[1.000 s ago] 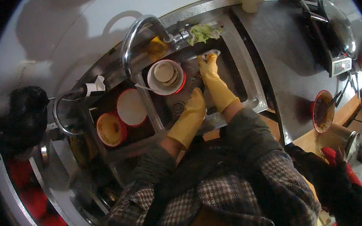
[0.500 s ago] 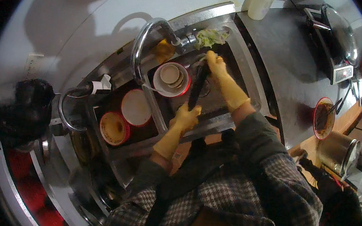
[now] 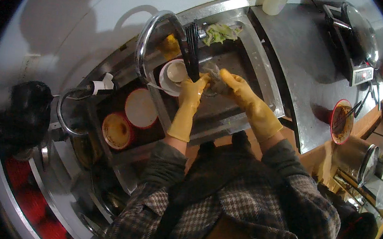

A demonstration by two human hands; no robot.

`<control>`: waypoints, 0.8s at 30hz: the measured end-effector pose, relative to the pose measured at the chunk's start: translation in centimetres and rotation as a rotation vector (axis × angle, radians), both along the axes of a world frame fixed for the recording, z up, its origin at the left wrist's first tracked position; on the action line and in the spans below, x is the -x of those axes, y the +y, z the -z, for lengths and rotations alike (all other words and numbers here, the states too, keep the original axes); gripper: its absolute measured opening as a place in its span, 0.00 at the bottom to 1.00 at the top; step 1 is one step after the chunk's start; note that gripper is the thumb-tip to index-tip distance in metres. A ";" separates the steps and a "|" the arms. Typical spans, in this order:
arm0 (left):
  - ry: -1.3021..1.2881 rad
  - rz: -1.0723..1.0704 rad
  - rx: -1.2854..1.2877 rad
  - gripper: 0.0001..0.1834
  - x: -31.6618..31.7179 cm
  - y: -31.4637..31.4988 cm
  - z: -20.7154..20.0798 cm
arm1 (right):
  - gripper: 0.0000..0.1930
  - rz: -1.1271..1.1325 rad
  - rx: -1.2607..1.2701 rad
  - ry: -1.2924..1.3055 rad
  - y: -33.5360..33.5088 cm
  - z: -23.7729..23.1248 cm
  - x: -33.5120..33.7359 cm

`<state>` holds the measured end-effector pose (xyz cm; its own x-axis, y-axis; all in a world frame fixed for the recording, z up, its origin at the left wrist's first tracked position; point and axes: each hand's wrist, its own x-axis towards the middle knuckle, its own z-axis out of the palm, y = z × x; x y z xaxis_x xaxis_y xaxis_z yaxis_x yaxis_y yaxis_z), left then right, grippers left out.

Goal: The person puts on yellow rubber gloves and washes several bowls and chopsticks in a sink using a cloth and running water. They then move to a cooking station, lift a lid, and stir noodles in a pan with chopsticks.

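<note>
My left hand [image 3: 192, 90], in a yellow rubber glove, is closed around the lower end of a bundle of thin black sticks [image 3: 191, 49] that look like chopsticks. Their far ends fan slightly apart and point up past the faucet. In a matching glove, my right hand [image 3: 244, 91] grips a greyish, see-through wad [image 3: 213, 71] close beside the left hand; its exact kind is unclear. Both hands are over the right sink basin [image 3: 229, 107]. Partly behind the left hand and the sticks, a white bowl [image 3: 169, 85] holds smaller pale dishes [image 3: 177, 72].
A chrome faucet [image 3: 140, 51] arches over the sink. Wilted green leaves [image 3: 220, 34] and a yellow cloth-like piece [image 3: 170, 46] lie at its back edge. Two red-rimmed bowls [image 3: 141, 108] [image 3: 117, 131] sit in the left basin. On the right counter [image 3: 293, 51] stands a soiled red bowl [image 3: 341, 122].
The black sticks have swung upright and left, now held only by my left hand, which has moved up. My right hand has left their far end and come lower, with the greyish wad showing.
</note>
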<state>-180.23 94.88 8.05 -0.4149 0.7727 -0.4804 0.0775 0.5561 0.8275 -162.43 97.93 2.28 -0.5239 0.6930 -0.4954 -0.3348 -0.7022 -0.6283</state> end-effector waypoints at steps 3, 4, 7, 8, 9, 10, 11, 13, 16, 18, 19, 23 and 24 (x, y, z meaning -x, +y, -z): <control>-0.040 0.066 -0.042 0.14 0.5 -0.2 0.0 | 0.20 0.008 -0.141 -0.267 -0.3 -0.7 -0.4; -0.197 0.071 -0.091 0.14 0.7 -0.3 0.4 | 0.20 0.030 -0.183 -0.338 -0.4 -1.0 -0.4; -0.549 0.084 -0.129 0.12 1.1 -0.8 1.9 | 0.17 -0.006 -0.306 -0.206 -0.3 -2.0 -0.1; -0.527 0.093 -0.144 0.11 1.1 -0.8 2.3 | 0.16 -0.002 -0.495 -0.284 -0.2 -2.3 -0.1; -0.500 0.089 -0.168 0.10 1.1 -0.9 2.6 | 0.16 -0.028 -0.673 -0.371 0.1 -2.6 0.1; -0.469 0.084 -0.129 0.09 1.1 -0.9 2.8 | 0.15 -0.029 -0.781 -0.455 0.2 -2.8 0.0; -0.447 0.071 -0.202 0.09 1.1 -0.8 2.9 | 0.15 -0.026 -0.714 -0.508 0.5 -3.0 0.1; -0.399 0.051 -0.254 0.08 1.4 -0.4 2.5 | 0.16 0.019 -0.473 -0.598 1.1 -3.0 -0.3; -0.405 0.042 -0.385 0.06 2.5 0.5 1.2 | 0.14 0.267 -0.334 -0.308 2.5 -2.6 -1.3; -0.302 0.060 -0.349 0.06 3.5 1.0 0.2 | 0.11 0.224 -0.313 -0.310 3.7 -2.5 -2.2; -0.282 0.053 -0.346 0.06 3.9 1.1 -0.2 | 0.12 0.222 -0.302 -0.293 4.3 -2.7 -2.8; -0.256 0.079 -0.382 0.07 4.4 0.8 -1.1 | 0.15 0.144 -0.379 -0.196 5.0 -5.0 -3.4; -0.308 0.150 -0.436 0.07 4.2 0.7 -1.0 | 0.16 0.187 -0.418 -0.215 4.7 -5.9 -3.6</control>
<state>-184.48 95.54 9.08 -0.1758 0.9671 -0.1840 -0.1520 0.1580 0.9757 -158.87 102.58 8.21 -0.2882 0.9273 -0.2387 -0.2626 -0.3163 -0.9116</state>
